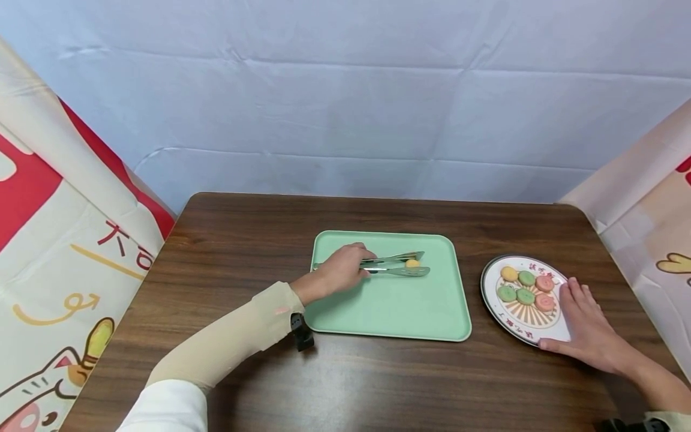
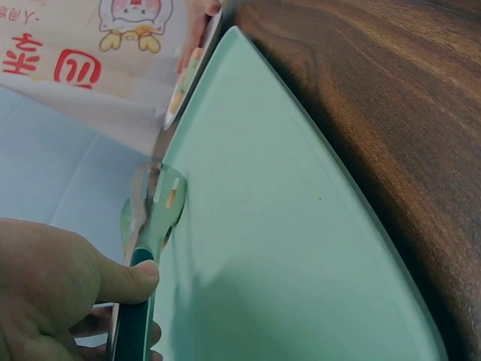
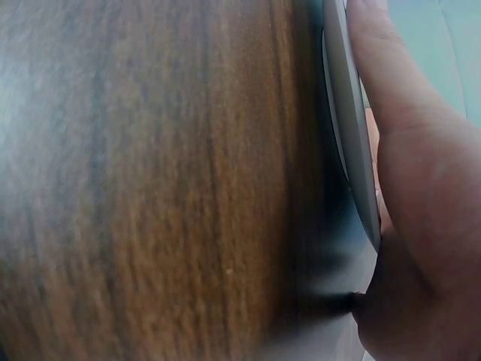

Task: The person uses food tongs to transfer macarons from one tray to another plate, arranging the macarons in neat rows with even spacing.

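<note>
My left hand [image 1: 341,268] grips metal tongs [image 1: 399,271] above the light green tray [image 1: 378,312]. Between the tongs' slotted ends sits a yellow macaron [image 1: 412,263]; I cannot tell whether it is pinched or lies on the tray. In the left wrist view, thumb and fingers close around the tongs' dark green handle [image 2: 134,323]. My right hand [image 1: 588,330] rests against the right edge of a round patterned plate [image 1: 493,294], fingers extended and thumb along the near rim. The plate bears a yellow macaron [image 1: 508,274], several green macarons [image 1: 525,296] and two pink macarons [image 1: 544,283].
Tray and plate stand apart on a dark wooden table [image 1: 243,240], the plate to the right. A pale blue cloth [image 1: 345,108] hangs behind the table. Printed cloths hang at the left [image 1: 65,252] and right [image 1: 658,240].
</note>
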A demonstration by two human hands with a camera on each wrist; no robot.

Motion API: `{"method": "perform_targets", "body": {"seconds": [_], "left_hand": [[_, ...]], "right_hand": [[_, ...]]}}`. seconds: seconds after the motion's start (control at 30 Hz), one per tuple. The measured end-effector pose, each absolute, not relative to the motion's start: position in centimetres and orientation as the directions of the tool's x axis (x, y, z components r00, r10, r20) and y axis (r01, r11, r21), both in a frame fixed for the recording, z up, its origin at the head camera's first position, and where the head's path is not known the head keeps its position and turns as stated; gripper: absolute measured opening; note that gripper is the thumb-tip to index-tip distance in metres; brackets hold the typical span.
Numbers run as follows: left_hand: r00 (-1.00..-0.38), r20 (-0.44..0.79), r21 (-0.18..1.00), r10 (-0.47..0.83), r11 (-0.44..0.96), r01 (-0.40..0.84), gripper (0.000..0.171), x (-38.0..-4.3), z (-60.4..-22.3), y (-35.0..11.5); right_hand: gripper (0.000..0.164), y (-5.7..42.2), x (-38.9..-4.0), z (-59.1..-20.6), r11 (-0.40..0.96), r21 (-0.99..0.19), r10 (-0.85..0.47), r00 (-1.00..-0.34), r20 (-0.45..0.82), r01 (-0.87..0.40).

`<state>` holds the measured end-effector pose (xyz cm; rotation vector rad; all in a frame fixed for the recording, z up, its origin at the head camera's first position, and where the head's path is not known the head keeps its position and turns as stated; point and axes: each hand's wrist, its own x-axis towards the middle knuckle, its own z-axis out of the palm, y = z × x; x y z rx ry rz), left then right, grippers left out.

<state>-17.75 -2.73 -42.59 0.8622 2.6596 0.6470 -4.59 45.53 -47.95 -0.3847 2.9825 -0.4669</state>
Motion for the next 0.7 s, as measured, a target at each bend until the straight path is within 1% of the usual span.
{"method": "perform_targets", "body": {"seconds": [0.43, 0.7], "left_hand": [[-0.785, -0.078, 0.482, 0.614, 0.713, 0.51, 0.035, -17.64, -43.0, -2.1], [-0.785, -0.071, 0.472, 0.615, 0.714, 0.516, 0.036, -17.6, -43.08, -1.87]], "right_hand": [[0.126, 45.46, -4.57, -47.91, 0.918, -0.326, -0.259, -0.964, -0.058, -0.227], [0.126, 45.4, -4.52, -47.8, 0.916, -0.332, -0.257, -0.965, -0.057, -0.225]]}}
